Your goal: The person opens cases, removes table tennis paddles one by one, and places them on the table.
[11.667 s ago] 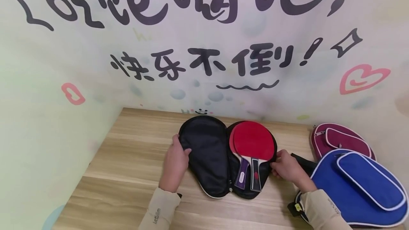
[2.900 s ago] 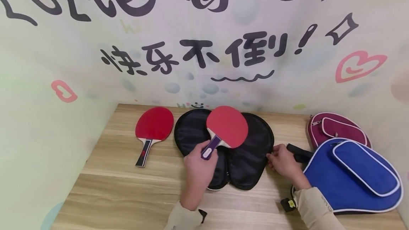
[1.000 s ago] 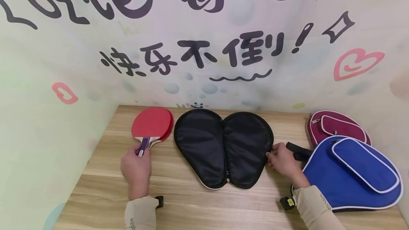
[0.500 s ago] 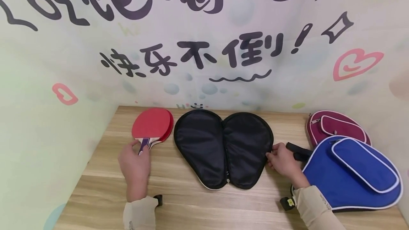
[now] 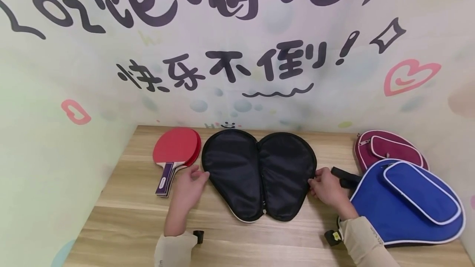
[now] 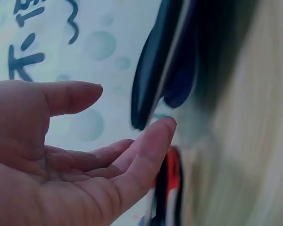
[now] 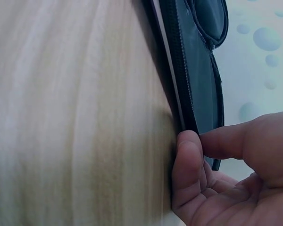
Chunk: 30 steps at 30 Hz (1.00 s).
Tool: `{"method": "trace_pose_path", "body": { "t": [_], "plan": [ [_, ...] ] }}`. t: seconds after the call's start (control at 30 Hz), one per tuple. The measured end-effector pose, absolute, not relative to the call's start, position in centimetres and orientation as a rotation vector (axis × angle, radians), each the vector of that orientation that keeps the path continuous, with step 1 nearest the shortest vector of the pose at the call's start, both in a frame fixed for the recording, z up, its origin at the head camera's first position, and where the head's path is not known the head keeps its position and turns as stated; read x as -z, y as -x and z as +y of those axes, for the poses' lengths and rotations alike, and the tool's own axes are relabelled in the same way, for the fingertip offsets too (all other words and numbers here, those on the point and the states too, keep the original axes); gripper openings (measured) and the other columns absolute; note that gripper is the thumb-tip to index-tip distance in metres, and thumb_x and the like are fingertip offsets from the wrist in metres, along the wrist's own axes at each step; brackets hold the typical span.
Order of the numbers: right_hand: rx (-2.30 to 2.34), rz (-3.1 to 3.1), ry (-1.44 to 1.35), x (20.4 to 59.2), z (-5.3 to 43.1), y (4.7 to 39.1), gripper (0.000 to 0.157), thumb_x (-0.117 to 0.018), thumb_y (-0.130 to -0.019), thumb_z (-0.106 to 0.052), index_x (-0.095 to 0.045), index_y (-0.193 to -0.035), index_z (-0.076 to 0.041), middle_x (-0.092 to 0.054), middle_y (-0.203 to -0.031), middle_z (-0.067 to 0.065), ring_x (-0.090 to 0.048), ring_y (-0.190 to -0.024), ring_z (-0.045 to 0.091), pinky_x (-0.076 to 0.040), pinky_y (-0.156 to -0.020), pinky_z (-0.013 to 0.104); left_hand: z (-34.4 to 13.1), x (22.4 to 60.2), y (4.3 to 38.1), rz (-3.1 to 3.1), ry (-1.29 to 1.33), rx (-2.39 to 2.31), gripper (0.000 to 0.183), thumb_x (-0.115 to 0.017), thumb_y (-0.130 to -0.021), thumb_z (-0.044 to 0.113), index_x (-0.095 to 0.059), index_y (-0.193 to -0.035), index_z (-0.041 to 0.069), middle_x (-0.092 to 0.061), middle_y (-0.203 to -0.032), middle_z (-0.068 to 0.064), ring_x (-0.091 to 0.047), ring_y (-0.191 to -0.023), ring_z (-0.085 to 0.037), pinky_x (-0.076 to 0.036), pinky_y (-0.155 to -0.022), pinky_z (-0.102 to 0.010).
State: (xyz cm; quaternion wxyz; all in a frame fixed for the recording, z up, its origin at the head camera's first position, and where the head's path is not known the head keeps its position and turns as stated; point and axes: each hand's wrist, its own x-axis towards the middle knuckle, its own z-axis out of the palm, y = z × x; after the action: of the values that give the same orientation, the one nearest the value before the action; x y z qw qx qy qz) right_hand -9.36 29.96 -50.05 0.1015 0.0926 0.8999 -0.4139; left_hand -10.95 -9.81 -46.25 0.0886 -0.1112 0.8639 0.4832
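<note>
A black table tennis paddle case (image 5: pixel 233 176) lies unzipped and spread flat in the middle of the table. At its left edge is my left hand (image 5: pixel 188 186), thumb and fingers apart, holding nothing. The left wrist view has the case's edge (image 6: pixel 153 70) just beyond those fingertips; contact cannot be made out. With thumb and curled index finger, my right hand (image 5: pixel 328 188) pinches the right edge, plainly seen on the case (image 7: pixel 203 94) in the right wrist view. Left of the case, two red paddles (image 5: pixel 174 145) lie stacked, the purple-handled one on top.
To the right, a blue paddle case (image 5: pixel 367 213) with white piping overlaps a maroon case (image 5: pixel 365 155). A black strap (image 5: pixel 345 175) sticks out beside them, near my right hand. The printed wall (image 5: pixel 237 69) rises behind the wooden table (image 5: pixel 122 226).
Earlier both paddles lay in the case; my left hand moved them to the left, one onto the other. It has since released the purple handle and shifted right to the case. My right hand stays put.
</note>
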Motion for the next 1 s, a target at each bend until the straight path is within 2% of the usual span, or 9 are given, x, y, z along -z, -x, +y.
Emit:
{"method": "trace_pose_path", "body": {
  "t": [0.13,0.23,0.33,0.43,0.57,0.73,0.9,1.0],
  "plan": [
    [1.222,2.655,-0.277,50.3,29.8,9.3,0.029,-0.055,-0.099,-0.003,-0.041,-0.119,0.012,-0.069,-0.074,0.011,-0.063,-0.058,0.012,-0.052,-0.053,0.028,-9.0,47.0,10.9,2.557,0.327,-1.547,0.054,-0.062,-0.099,0.026,-0.051,-0.145,0.001,-0.066,-0.132,-0.021,-0.071,-0.105,-0.026,-0.058,-0.089,-0.036],
    [1.219,2.661,-0.275,50.3,29.8,9.3,0.028,-0.056,-0.099,-0.003,-0.041,-0.119,0.012,-0.069,-0.074,0.012,-0.064,-0.057,0.012,-0.052,-0.053,0.028,-8.5,47.0,10.7,2.577,0.315,-1.651,0.048,-0.064,-0.099,0.022,-0.055,-0.142,0.003,-0.069,-0.127,-0.018,-0.072,-0.103,-0.025,-0.056,-0.08,-0.025],
    [1.221,2.667,-0.271,50.2,29.9,9.3,0.029,-0.056,-0.099,-0.003,-0.041,-0.118,0.012,-0.069,-0.074,0.013,-0.064,-0.058,0.013,-0.052,-0.053,0.029,-7.7,46.4,10.6,2.593,0.275,-1.751,0.048,-0.067,-0.097,0.018,-0.056,-0.142,0.005,-0.069,-0.126,-0.016,-0.071,-0.103,-0.026,-0.054,-0.078,-0.022],
    [1.222,2.667,-0.27,50.2,30.0,9.3,0.028,-0.055,-0.099,-0.003,-0.041,-0.118,0.012,-0.069,-0.074,0.013,-0.064,-0.058,0.013,-0.052,-0.053,0.028,-6.0,45.6,10.4,2.604,0.197,-1.85,0.054,-0.071,-0.093,0.013,-0.054,-0.144,0.007,-0.066,-0.127,-0.015,-0.069,-0.102,-0.026,-0.057,-0.082,-0.027],
    [1.23,2.661,-0.273,50.2,30.0,9.3,0.028,-0.055,-0.098,-0.003,-0.041,-0.118,0.012,-0.069,-0.074,0.013,-0.064,-0.058,0.013,-0.053,-0.053,0.028,-2.7,44.6,9.6,2.628,0.035,-1.951,0.071,-0.076,-0.088,0.005,-0.045,-0.151,0.013,-0.06,-0.132,-0.013,-0.065,-0.104,-0.024,-0.059,-0.088,-0.036],
    [1.239,2.652,-0.267,50.3,30.1,9.3,0.028,-0.054,-0.099,-0.003,-0.042,-0.119,0.013,-0.068,-0.075,0.014,-0.065,-0.06,0.014,-0.053,-0.054,0.028,1.1,44.5,7.9,2.712,-0.15,-1.809,0.091,-0.078,-0.085,0.006,-0.028,-0.16,0.022,-0.051,-0.142,-0.008,-0.06,-0.11,-0.021,-0.057,-0.091,-0.038],
    [1.234,2.666,-0.269,50.3,30.1,9.2,0.026,-0.054,-0.099,-0.003,-0.043,-0.119,0.011,-0.069,-0.074,0.013,-0.065,-0.059,0.014,-0.053,-0.054,0.027,3.8,46.0,6.1,2.74,-0.342,-1.553,0.094,-0.075,-0.085,0.011,-0.022,-0.162,0.016,-0.048,-0.147,-0.011,-0.056,-0.127,-0.025,-0.05,-0.105,-0.046],
    [1.242,2.667,-0.256,50.2,30.1,9.2,0.024,-0.054,-0.1,-0.003,-0.045,-0.117,0.011,-0.067,-0.073,0.011,-0.063,-0.058,0.014,-0.051,-0.052,0.028,5.0,47.0,5.4,2.739,-0.445,-1.456,0.089,-0.073,-0.086,0.014,-0.025,-0.161,0.013,-0.05,-0.147,-0.012,-0.055,-0.133,-0.028,-0.048,-0.109,-0.048]
  ]
}}
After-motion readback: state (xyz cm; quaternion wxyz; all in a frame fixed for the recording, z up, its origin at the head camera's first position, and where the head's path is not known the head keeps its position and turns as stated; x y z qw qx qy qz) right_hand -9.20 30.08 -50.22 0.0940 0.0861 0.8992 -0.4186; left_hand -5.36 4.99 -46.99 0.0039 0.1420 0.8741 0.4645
